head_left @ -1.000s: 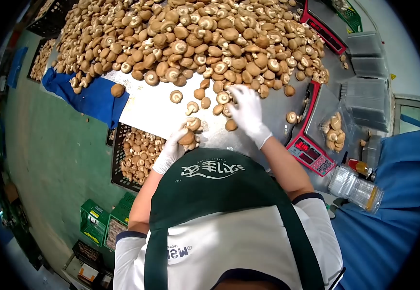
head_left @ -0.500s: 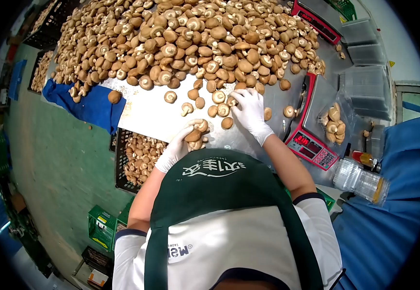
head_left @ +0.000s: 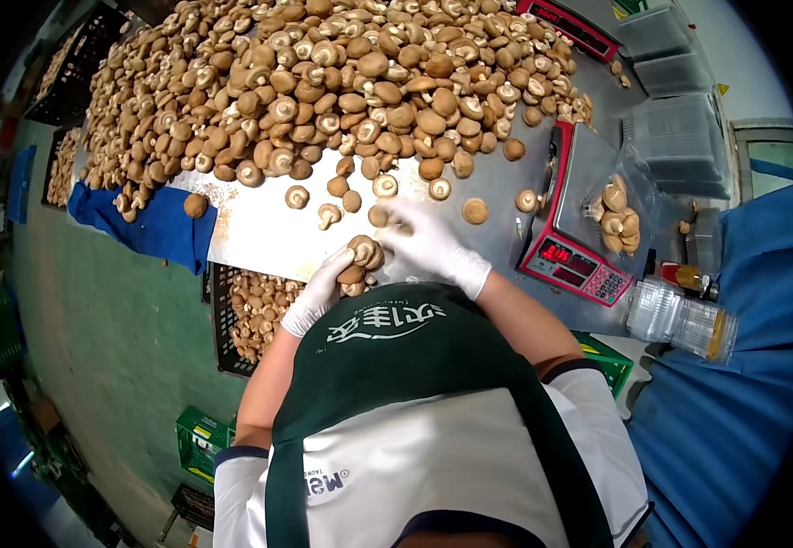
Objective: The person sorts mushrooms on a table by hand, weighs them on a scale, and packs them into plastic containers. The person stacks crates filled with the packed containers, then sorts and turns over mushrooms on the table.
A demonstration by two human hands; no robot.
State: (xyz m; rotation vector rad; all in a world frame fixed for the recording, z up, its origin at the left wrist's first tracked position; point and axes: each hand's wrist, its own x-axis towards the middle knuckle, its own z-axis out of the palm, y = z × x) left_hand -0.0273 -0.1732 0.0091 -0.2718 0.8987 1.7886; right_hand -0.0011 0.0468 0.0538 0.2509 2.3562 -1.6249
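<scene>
Close to the apron, my left hand (head_left: 322, 290) in a white glove is closed around a small bunch of shiitake mushrooms (head_left: 361, 259), caps and pale stems showing. My right hand (head_left: 424, 239), gloved too and somewhat blurred, is just right of that bunch, fingers curled toward it. A brown-capped shiitake (head_left: 378, 216) shows at its fingertips; whatever lies under the palm is hidden. Loose mushrooms lie beyond the hands, among them one stem-up (head_left: 385, 185) and one with a long stem (head_left: 328, 216). Behind them rises a large heap of shiitake (head_left: 323, 100).
To the right stands a red scale (head_left: 579, 265) bearing a bag of mushrooms (head_left: 618, 219); a second red scale (head_left: 570, 26) is farther back. Clear plastic trays (head_left: 680, 137) are stacked at the right edge. A blue cloth (head_left: 145, 224) and a black crate of mushrooms (head_left: 264, 306) are left.
My right hand has come from the loose mushrooms back toward my left hand. Some mushrooms near it are no longer visible. The left hand still holds its bunch; the whole view has shifted slightly.
</scene>
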